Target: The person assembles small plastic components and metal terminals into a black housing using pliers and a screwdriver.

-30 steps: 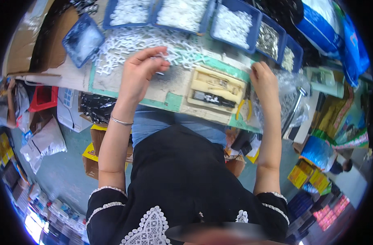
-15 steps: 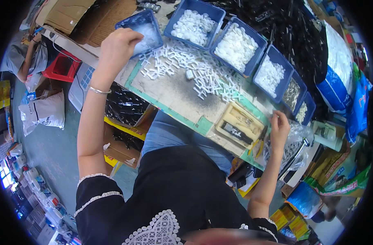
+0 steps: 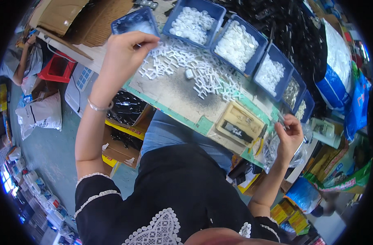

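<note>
My left hand (image 3: 127, 53) is raised in front of the leftmost blue bin (image 3: 117, 25), thumb and fingers pinched together; whatever they hold is too small to make out. Just right of those fingertips, white forked plastic pieces (image 3: 207, 79) lie spread over the worktable (image 3: 174, 96). At the right end of the table my right hand (image 3: 290, 134) is also closed in a pinch, beside a clear plastic bag (image 3: 272, 149). A small pale sliver shows at its fingertips, too blurred to name. Between the hands sits a cream-coloured fixture block (image 3: 258, 124) with a black part (image 3: 235, 131) in it.
Blue bins of white round pieces (image 3: 192, 25), (image 3: 237, 45) curve along the far side, with smaller bins of white pieces (image 3: 270, 74) and metal pins (image 3: 292, 93) to their right. Black parts (image 3: 288, 32) heap behind. Yellow-handled pliers (image 3: 259, 147) lie beside the block.
My left hand has come out of the leftmost bin, moving right and slightly toward me. My right hand has shifted right and a little nearer, its fingers turned, with a small sliver now showing.
</note>
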Demonstrator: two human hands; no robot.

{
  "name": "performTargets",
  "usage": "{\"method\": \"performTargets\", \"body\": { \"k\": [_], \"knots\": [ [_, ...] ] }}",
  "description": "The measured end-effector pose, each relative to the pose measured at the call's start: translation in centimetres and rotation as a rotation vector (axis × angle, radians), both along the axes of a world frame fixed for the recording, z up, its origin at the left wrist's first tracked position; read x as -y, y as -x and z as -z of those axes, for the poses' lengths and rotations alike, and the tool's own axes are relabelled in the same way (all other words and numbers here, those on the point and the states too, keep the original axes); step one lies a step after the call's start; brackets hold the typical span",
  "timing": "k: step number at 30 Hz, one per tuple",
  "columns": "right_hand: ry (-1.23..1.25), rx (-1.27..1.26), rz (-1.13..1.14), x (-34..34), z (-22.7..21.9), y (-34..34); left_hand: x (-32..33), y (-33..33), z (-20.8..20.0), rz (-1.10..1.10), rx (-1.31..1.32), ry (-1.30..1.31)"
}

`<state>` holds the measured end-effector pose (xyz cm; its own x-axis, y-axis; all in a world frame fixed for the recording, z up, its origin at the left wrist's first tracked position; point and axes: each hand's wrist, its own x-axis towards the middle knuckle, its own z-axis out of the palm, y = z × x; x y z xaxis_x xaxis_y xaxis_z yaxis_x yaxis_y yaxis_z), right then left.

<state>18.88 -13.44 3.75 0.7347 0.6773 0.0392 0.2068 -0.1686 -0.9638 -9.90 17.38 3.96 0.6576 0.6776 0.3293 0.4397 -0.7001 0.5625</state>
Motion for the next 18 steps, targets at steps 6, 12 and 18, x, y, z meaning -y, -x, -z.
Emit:
{"method": "performTargets", "body": {
  "k": [6, 12, 18],
  "knots": [
    [-0.232, -0.137, -0.283, -4.8, -1.6, 5.8, 7.3, -3.3, -0.5, 0.101, 0.540, 0.826],
    [-0.303, -0.317, -0.320, -5.7, -1.7, 7.8, 11.4, -5.7, -0.1, 0.175, 0.584, 0.991],
    [-0.271, -0.252, -0.341, -4.6, -1.5, 7.6, 12.8, -6.6, 0.6, 0.255, 0.543, 0.719]
  ]
}}
